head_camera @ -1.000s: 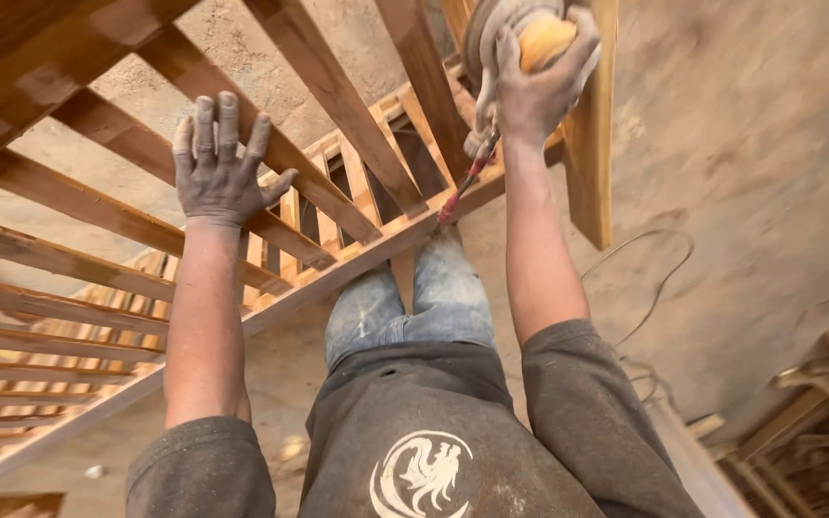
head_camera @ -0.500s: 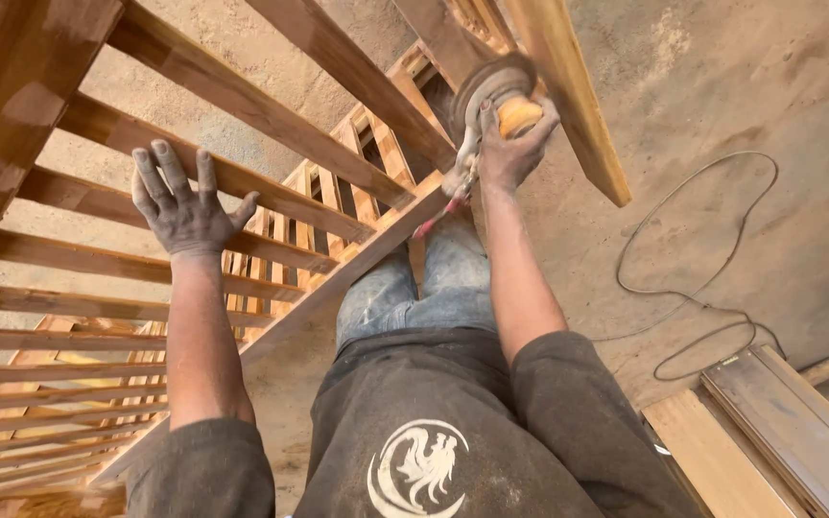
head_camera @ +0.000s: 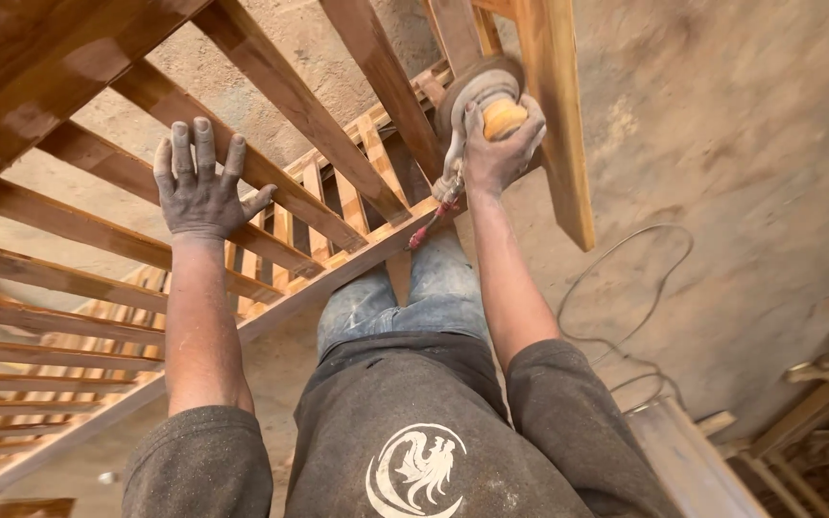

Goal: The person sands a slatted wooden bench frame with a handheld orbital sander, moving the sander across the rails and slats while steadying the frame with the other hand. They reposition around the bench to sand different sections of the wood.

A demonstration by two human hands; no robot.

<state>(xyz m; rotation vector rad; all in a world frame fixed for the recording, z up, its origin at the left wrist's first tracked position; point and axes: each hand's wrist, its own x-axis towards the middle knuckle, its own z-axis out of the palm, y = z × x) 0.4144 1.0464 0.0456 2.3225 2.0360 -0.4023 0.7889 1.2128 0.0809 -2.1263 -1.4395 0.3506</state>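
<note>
Head view: right hand clamped around sander, fingers wrapped over orange top; sander pad against wooden post near frame's far end. Left hand flat, fingers spread, palm pressing slat (dust-coated, holding nothing). Cord loops across floor.

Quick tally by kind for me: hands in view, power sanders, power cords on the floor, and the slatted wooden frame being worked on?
Hands: 2, the left hand flat on a slat, the right hand gripping the sander
Round sander: 1
Cord looped on the floor: 1
Slatted wooden frame: 1
Total: 5
</note>
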